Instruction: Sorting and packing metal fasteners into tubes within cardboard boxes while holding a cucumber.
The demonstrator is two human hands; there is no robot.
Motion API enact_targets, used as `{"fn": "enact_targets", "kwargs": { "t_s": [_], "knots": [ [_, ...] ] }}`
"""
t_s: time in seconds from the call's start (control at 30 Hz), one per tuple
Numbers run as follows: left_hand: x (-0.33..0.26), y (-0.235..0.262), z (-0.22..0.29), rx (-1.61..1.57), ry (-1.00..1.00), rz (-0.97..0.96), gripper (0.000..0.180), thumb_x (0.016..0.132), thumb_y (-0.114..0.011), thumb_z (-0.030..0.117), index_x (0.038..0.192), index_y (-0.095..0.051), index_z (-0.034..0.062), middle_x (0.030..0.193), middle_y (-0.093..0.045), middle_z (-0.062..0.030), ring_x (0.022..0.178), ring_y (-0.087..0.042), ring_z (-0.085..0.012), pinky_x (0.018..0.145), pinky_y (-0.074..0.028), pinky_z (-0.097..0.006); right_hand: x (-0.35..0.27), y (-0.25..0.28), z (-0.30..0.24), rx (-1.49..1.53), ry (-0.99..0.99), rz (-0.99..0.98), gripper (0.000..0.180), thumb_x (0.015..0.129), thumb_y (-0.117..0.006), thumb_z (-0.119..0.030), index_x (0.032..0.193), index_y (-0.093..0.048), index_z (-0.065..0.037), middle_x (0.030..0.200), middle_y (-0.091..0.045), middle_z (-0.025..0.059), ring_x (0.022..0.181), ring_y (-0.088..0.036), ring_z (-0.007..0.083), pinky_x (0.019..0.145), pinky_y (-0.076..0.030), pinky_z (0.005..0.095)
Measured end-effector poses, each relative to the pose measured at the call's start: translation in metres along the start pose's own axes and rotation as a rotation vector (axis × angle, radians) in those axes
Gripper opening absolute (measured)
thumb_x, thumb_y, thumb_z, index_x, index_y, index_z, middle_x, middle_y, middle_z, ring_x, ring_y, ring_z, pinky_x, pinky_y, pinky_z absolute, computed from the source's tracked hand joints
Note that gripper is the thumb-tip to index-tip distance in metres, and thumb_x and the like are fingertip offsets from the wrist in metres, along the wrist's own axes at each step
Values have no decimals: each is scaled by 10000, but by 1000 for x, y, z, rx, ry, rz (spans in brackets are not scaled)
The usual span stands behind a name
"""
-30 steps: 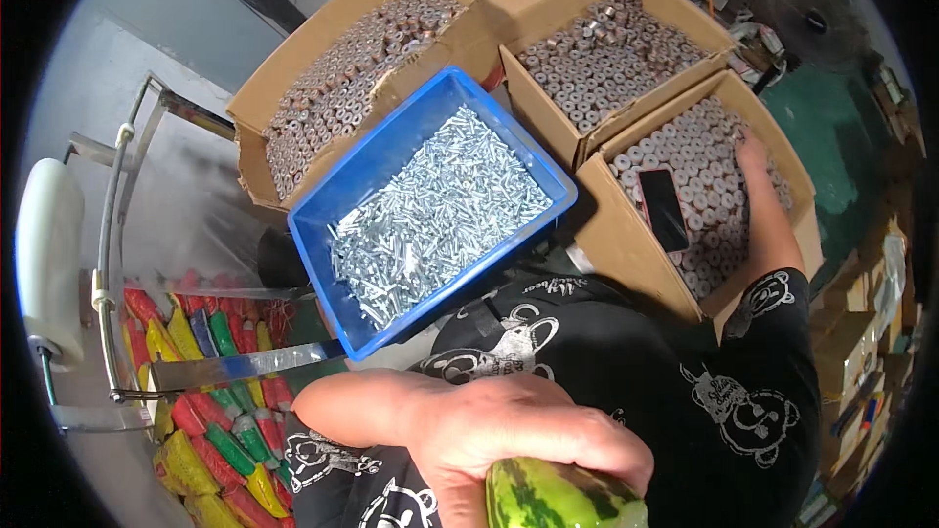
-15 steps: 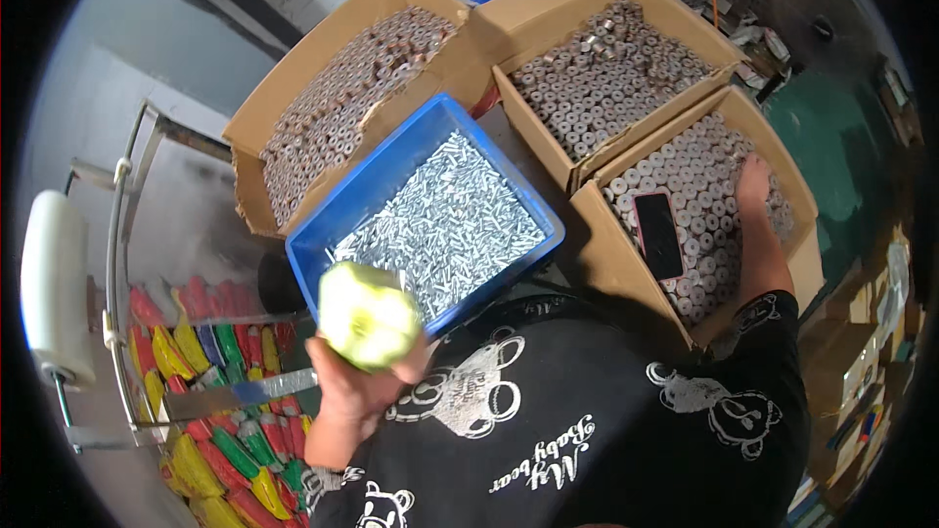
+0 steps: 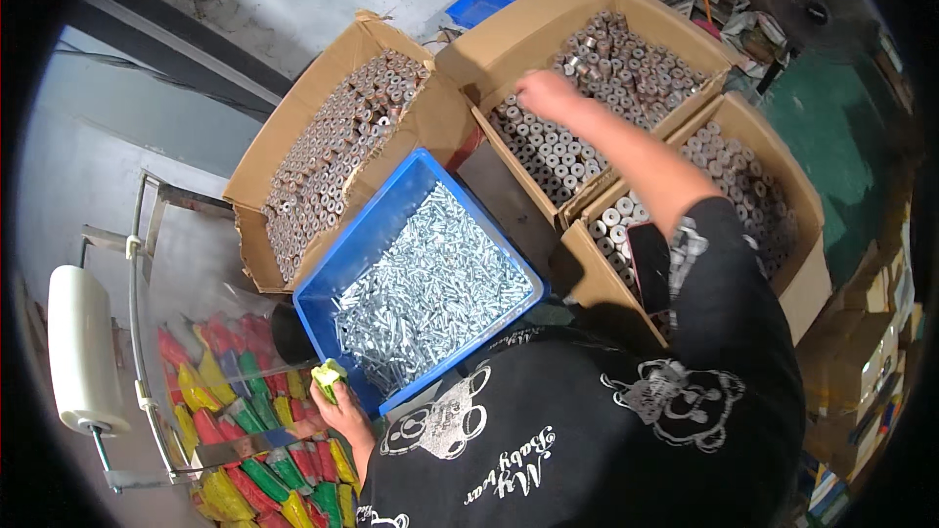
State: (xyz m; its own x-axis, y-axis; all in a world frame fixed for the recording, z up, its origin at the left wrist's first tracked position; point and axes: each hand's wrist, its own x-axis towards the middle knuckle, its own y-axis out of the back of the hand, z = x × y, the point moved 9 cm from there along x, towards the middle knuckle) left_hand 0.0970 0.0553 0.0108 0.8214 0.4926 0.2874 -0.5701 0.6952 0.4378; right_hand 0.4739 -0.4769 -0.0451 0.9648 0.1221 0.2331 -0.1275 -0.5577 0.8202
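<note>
My left hand (image 3: 342, 413) is closed around a partly eaten green fruit (image 3: 330, 378), beside the near left corner of a blue plastic bin (image 3: 305, 295). Small shiny metal pins (image 3: 430, 284) fill the bin. My right arm stretches across the near right carton. At its end my right hand (image 3: 550, 96), fingers curled, is over the left side of the far carton (image 3: 518, 152), which holds rows of short metal cylinders with centre holes (image 3: 616, 64). Whatever the right fingers hold, if anything, is too small to make out.
Another cardboard carton (image 3: 249, 235) of similar cylinders stands left. A phone (image 3: 649, 264) lies on cylinders in the near right carton (image 3: 797, 205), partly behind my sleeve. At left are a white roller (image 3: 83, 352) on a metal frame and colourful wrapped packets (image 3: 259, 489).
My right hand has moved from the near right carton to the far one. My left hand has lowered the fruit away from the camera, to the bin's near left corner. The view has shifted slightly.
</note>
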Motion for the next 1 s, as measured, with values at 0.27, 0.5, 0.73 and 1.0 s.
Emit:
{"fn": "enact_targets", "kwargs": {
  "t_s": [0.27,0.5,0.73,1.0],
  "knots": [
    [-9,-2,32,281,-102,27,374,894,-575,150,1209,-462,-19,975,-561,-66,782,-541,-136,681,-458,-247,53,-134,3,-401,-82,-147,247,843,-502,-121,968,-697,-38,1150,-599,172,931,-658,308,732,-527,458],
    [3,-16,45,291,-92,-3,408,823,-686,225,1121,-527,-4,911,-624,-117,824,-610,-190,752,-480,-304,54,-117,12,-583,6,-10,186,821,-530,-96,804,-714,-73,900,-663,140,778,-690,264,604,-553,408],
    [-1,-1,47,190,-45,4,458,804,-712,258,1127,-516,-1,916,-640,-135,814,-634,-205,747,-492,-311,41,-28,10,816,-312,-367,241,901,-565,-210,1021,-642,-16,745,-611,61,528,-554,133,411,-407,261],
    [0,1,43,88,-48,-70,472,788,-730,293,1103,-513,17,875,-640,-153,774,-651,-248,687,-504,-328,54,-36,-381,476,469,-346,287,875,-607,-292,1016,-635,-44,852,-642,33,797,-587,131,705,-490,292]
  ]
}}
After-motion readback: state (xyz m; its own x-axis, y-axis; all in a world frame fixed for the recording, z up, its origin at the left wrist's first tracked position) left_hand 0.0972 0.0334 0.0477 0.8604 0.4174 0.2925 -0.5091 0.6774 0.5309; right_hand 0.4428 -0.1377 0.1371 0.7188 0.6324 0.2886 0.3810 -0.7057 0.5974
